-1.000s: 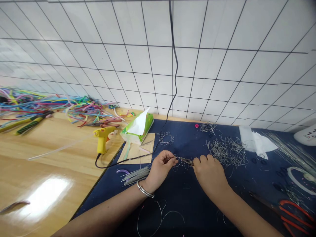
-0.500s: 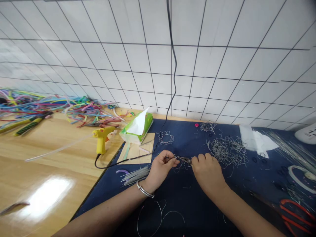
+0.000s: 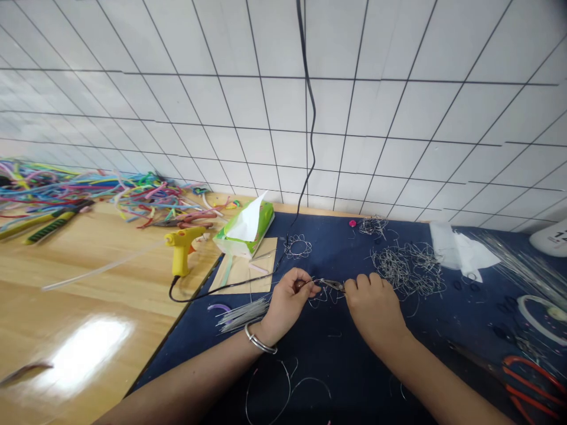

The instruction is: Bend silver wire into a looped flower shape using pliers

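My left hand point(image 3: 290, 298) pinches a thin looped wire point(image 3: 325, 295) between thumb and fingers; silvery loops of it hang to the right. My right hand point(image 3: 374, 304) is wrapped round a pair of pliers point(image 3: 332, 285), whose narrow jaws point left and meet the wire close to my left fingertips. Its handles are hidden in my fist. Just behind my hands lies a flower-shaped wire ring point(image 3: 298, 247). A bundle of straight wires point(image 3: 243, 314) rests left of my left wrist, and a tangle of wire point(image 3: 407, 268) sits beyond my right hand.
A yellow glue gun point(image 3: 181, 251) stands on the wooden table, its black cord point(image 3: 230, 289) crossing to the blue mat point(image 3: 336, 366). Nearby are a green tissue pack point(image 3: 248, 230), colourful pipe cleaners point(image 3: 146, 192), red-handled scissors point(image 3: 534, 378) and a loose wire loop point(image 3: 290, 389).
Both hands stay almost in place. The plier jaws and the wire loops have shifted slightly at my left fingertips.
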The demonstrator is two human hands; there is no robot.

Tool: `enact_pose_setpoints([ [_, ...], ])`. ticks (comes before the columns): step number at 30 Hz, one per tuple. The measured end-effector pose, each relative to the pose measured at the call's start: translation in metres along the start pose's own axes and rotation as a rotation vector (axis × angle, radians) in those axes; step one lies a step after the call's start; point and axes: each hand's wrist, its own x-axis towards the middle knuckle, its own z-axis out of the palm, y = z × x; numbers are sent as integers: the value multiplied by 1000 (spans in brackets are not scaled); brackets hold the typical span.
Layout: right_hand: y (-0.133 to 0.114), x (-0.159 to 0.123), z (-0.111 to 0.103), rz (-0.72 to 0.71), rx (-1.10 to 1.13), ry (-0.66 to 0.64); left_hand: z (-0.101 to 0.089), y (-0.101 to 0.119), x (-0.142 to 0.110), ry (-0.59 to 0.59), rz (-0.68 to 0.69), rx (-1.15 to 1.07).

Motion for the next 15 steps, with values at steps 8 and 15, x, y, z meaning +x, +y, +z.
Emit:
enact_pose_setpoints([
  [8,2,2,0,0,5,-11,1,-3,2,-2,-11,-29],
  [15,3,2,1,0,53,-87,0,-2,3,-5,-6,44],
])
